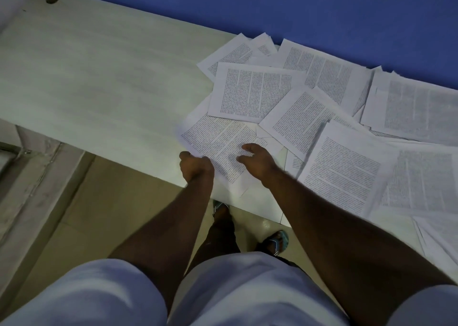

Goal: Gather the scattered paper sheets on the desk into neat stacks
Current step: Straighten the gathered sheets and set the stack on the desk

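White paper sheets (252,91) with dense black print, pale grey-green wood-grain desk (99,78), deep blue wall (297,11).

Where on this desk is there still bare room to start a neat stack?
The desk is bare across its whole left stretch, from the blue wall to the near edge, left of the left hand. Right of that, overlapping printed sheets crowd everything, under the right hand too.
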